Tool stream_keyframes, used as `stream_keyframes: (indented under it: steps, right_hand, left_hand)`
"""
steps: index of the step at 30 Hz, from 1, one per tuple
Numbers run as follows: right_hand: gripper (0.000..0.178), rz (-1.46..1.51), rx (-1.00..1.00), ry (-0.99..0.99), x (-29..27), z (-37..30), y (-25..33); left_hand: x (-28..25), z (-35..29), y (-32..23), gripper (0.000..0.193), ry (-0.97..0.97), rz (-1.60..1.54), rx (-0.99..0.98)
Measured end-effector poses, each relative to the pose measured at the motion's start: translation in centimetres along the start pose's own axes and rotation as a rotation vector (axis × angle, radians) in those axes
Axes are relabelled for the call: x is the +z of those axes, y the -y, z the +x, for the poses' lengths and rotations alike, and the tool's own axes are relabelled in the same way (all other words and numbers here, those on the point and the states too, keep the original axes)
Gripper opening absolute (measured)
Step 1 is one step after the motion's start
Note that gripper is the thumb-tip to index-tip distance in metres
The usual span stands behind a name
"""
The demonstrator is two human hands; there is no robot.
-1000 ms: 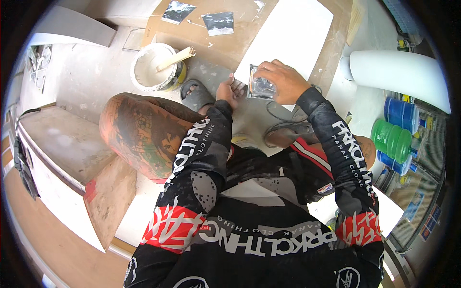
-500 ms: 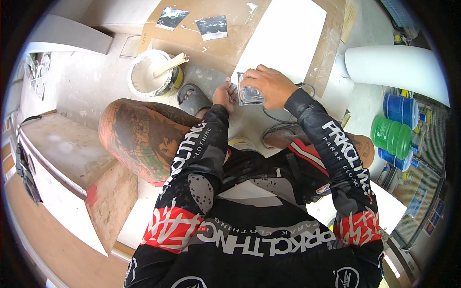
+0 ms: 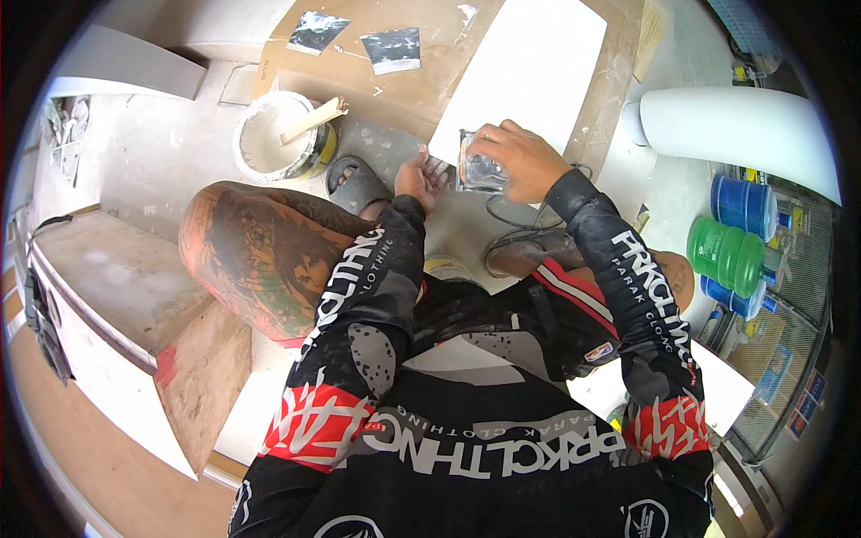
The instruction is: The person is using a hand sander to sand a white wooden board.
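— Since the earlier frame, what has been shifted?
— Little; the clear packet (image 3: 482, 170) is kept gripped by the right hand (image 3: 520, 160), fingers closed over it.
— And the left hand (image 3: 420, 177)?
— Held open just left of the packet, above the floor.

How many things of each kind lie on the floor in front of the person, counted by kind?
White bucket with a stick in it: 1
Grey sheets on the cardboard, first, second: 2
White board: 1
Clear sheet in the right hand: 1
Sandals, first, second: 2
Total: 7
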State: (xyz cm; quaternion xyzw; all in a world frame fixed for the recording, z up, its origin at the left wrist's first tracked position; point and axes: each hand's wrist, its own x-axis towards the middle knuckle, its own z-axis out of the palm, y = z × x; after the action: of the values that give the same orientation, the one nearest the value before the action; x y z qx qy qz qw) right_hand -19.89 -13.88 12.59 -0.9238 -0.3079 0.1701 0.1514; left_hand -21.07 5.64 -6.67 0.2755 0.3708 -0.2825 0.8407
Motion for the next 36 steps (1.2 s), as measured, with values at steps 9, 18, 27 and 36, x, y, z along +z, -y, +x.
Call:
stream_keyframes:
  steps: [9,18,27,36]
  right_hand:
    - [0.064,0.011,-0.022,-0.066,1.1,1.8,1.8]
    - [0.065,0.007,0.386,-0.245,-0.3,2.8,-4.9]
    - [0.071,0.059,1.012,-0.542,-1.5,5.9,-8.5]
    - [0.067,0.057,0.477,-0.457,2.7,1.1,-1.4]
  left_hand:
    - [-0.3,0.6,0.4,0.025,0.098,0.011,0.059]
    - [0.8,-0.6,-0.3,0.029,-0.039,0.113,0.043]
    - [0.7,-0.3,-0.5,0.038,-0.104,0.064,0.041]
    - [0.4,-0.1,-0.5,0.029,-0.149,-0.059,0.019]
